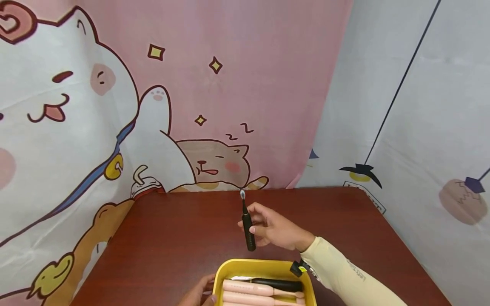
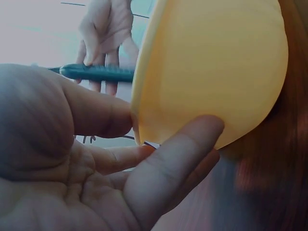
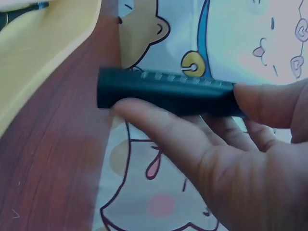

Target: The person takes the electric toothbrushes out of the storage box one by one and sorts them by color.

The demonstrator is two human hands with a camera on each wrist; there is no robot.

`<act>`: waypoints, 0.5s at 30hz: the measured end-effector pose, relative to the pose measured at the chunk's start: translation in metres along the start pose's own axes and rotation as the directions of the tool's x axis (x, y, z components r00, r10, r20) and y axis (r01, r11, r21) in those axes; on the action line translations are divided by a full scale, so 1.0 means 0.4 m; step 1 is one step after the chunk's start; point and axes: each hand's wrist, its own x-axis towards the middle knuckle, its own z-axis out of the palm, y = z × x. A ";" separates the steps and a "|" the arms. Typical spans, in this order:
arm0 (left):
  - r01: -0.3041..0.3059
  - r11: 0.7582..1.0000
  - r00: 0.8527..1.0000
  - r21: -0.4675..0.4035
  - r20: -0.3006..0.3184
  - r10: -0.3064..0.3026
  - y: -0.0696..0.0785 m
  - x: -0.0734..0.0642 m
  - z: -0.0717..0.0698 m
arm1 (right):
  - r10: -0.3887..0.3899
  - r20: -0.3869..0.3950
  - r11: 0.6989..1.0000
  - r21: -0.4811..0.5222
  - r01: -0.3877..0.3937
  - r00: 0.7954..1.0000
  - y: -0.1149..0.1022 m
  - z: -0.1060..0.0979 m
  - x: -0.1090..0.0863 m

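Note:
A black electric toothbrush (image 1: 249, 231) is held nearly upright, bristles at the top, by my right hand (image 1: 273, 227) beyond the yellow bin. In the right wrist view, thumb and fingers grip its dark handle (image 3: 163, 91). My left hand (image 1: 200, 293) holds the left side of the yellow bin (image 1: 264, 262), with fingers and thumb at its rim in the left wrist view. Inside the bin lie several pink electric toothbrushes (image 1: 249, 287) and another black one (image 1: 281, 284), heads toward the right for the pink ones.
The bin stands at the near edge of a reddish-brown table (image 1: 172, 238). Behind the table hangs a pink and white cartoon cloth (image 1: 268, 85), with a pale cloth wall (image 1: 421, 106) on the right. A small black device (image 1: 296, 268) sits on the right wrist.

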 end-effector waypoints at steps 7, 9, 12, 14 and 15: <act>-0.022 1.000 1.000 -0.003 -0.003 0.022 -0.002 0.000 0.001 | -0.012 -0.117 1.000 -0.005 0.012 0.993 0.047 -0.023 0.079; -0.013 1.000 1.000 -0.005 -0.009 0.013 -0.001 0.000 0.001 | -0.016 -0.143 1.000 0.018 0.019 0.990 0.064 -0.030 0.104; -0.002 1.000 1.000 0.018 -0.018 0.002 0.000 0.003 -0.002 | -0.024 -0.180 0.998 0.048 0.033 0.983 0.087 -0.040 0.139; 0.003 1.000 1.000 0.028 -0.018 -0.003 -0.001 0.005 -0.005 | -0.030 -0.199 0.998 0.055 0.042 0.980 0.098 -0.045 0.160; -0.003 0.999 1.000 0.042 -0.015 0.003 -0.002 0.005 -0.006 | -0.033 -0.209 0.998 0.054 0.045 0.977 0.103 -0.047 0.170</act>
